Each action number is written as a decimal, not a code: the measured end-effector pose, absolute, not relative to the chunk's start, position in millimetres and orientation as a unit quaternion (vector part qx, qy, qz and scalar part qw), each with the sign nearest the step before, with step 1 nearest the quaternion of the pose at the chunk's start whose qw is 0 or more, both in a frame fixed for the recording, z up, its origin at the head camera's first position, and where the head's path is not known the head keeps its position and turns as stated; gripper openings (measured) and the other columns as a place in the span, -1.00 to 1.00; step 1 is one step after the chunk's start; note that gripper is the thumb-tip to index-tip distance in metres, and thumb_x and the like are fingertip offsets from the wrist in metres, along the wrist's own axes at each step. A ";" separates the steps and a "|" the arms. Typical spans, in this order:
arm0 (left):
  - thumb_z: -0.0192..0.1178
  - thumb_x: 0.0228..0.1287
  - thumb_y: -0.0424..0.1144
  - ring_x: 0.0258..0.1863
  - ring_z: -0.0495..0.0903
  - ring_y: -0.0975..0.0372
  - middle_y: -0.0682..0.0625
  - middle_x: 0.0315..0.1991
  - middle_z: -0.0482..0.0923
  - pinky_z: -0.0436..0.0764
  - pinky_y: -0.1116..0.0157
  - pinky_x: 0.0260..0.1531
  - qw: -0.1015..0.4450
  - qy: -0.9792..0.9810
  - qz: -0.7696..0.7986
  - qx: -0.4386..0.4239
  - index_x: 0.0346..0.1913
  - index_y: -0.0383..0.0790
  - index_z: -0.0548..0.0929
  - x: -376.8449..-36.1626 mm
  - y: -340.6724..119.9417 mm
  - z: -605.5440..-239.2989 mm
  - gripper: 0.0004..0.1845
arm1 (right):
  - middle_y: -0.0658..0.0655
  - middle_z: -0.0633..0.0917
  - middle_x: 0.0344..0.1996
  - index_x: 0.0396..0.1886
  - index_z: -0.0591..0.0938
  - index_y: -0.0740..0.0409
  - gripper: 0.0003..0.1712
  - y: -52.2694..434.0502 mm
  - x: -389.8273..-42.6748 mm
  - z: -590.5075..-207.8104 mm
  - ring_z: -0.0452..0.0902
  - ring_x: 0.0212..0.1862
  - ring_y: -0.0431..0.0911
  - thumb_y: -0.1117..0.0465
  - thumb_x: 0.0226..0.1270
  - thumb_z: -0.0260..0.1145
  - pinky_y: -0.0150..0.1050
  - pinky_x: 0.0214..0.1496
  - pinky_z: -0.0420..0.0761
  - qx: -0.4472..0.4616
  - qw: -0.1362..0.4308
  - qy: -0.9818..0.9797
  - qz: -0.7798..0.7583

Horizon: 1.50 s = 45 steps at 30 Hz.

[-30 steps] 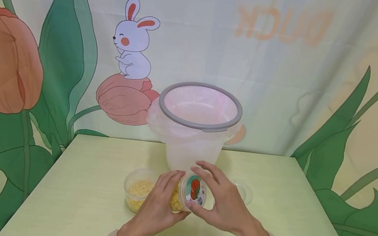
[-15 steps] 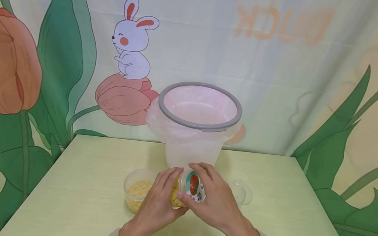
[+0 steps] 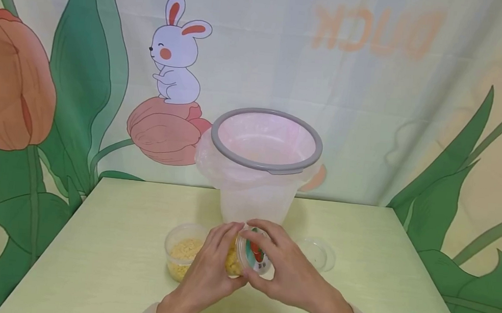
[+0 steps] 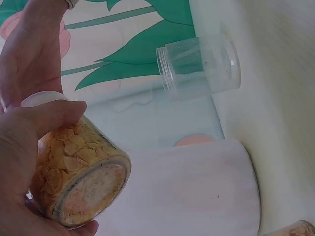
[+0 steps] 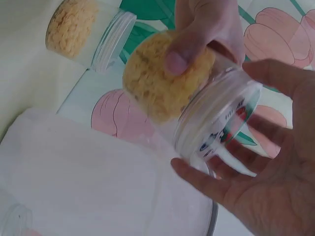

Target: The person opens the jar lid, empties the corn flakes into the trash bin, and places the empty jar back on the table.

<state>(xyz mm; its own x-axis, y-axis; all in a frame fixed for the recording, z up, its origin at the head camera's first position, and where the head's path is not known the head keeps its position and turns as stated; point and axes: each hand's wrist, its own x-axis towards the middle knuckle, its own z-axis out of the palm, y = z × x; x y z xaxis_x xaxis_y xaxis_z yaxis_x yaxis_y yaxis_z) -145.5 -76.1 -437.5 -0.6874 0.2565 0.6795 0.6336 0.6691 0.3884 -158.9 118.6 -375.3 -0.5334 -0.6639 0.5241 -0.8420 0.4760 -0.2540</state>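
Jar (image 3: 238, 256) tilted, gripped by left hand (image 3: 206, 276); right hand (image 3: 288, 272) seemingly clasping lid (image 3: 255, 254).

A lidded clear jar of yellow flakes (image 3: 243, 254) sits between two hands above a pale green table (image 3: 105, 263); an open flake-filled jar (image 3: 181, 252) stands left, an empty clear jar (image 3: 320, 253) right, a grey-rimmed lined bin (image 3: 260, 177) behind.

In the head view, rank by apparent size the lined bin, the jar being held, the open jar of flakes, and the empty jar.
1. Lined bin, clearly largest.
2. Open jar of flakes and held jar: alike, and hands cover part of the held one, so unranked.
3. Empty jar: transparent, outline too faint to rank.
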 end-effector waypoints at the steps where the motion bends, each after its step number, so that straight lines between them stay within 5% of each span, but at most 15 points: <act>1: 0.65 -0.31 -0.16 0.29 0.39 0.09 -0.03 0.30 0.39 0.57 0.09 0.20 0.297 -0.864 -0.315 -0.258 0.40 -0.16 0.31 -145.0 -76.2 -437.3 0.09 | 0.10 0.42 0.31 0.29 0.45 -0.04 -0.32 120.1 -160.0 -375.1 0.37 0.32 -0.04 0.07 0.16 0.43 -0.10 0.17 0.62 0.466 0.185 -0.831 0.243; 18: 0.66 -0.32 -0.10 0.28 0.38 0.15 0.02 0.26 0.41 0.56 0.13 0.21 0.292 -0.860 -0.324 -0.264 0.34 -0.11 0.36 -141.6 -73.8 -433.9 0.03 | 0.11 0.38 0.35 0.14 0.51 0.00 -0.30 130.9 -163.9 -368.9 0.24 0.44 0.09 0.30 -0.09 0.53 -0.09 0.39 0.47 0.562 0.169 -0.781 0.216; 28: 0.68 -0.35 -0.10 0.29 0.38 0.14 0.00 0.29 0.40 0.56 0.10 0.21 0.287 -0.865 -0.320 -0.260 0.40 -0.12 0.31 -141.1 -73.0 -433.3 0.12 | 0.13 0.37 0.38 0.27 0.47 -0.03 -0.21 130.3 -162.7 -369.6 0.17 0.49 0.14 0.08 -0.02 0.54 0.06 0.37 0.46 0.550 0.194 -0.782 0.219; 37: 0.67 -0.37 -0.14 0.25 0.41 0.15 -0.01 0.27 0.41 0.58 0.15 0.18 0.307 -0.861 -0.315 -0.253 0.37 -0.17 0.34 -141.8 -70.7 -432.3 0.09 | 0.01 0.41 0.35 0.41 0.34 -0.08 -0.19 125.8 -153.1 -361.4 0.49 0.25 -0.08 -0.16 0.19 0.37 -0.19 -0.04 0.69 0.355 0.205 -0.854 0.320; 42: 0.68 -0.41 -0.17 0.24 0.41 0.14 -0.01 0.25 0.43 0.58 0.15 0.16 0.328 -0.858 -0.305 -0.251 0.35 -0.18 0.35 -142.4 -70.0 -431.9 0.09 | -0.07 0.45 0.30 0.41 0.35 -0.14 -0.20 122.3 -149.9 -359.5 0.63 -0.03 -0.14 -0.20 0.20 0.35 -0.40 -0.29 0.63 0.285 0.186 -0.879 0.333; 45: 0.68 -0.44 -0.21 0.23 0.41 0.10 -0.04 0.25 0.43 0.54 0.16 0.21 0.345 -0.856 -0.288 -0.255 0.35 -0.22 0.36 -143.1 -69.9 -431.8 0.10 | -0.13 0.49 0.25 0.41 0.35 -0.21 -0.17 117.9 -148.5 -361.2 0.65 -0.15 -0.19 -0.31 0.17 0.32 -0.33 -0.25 0.60 0.249 0.165 -0.900 0.316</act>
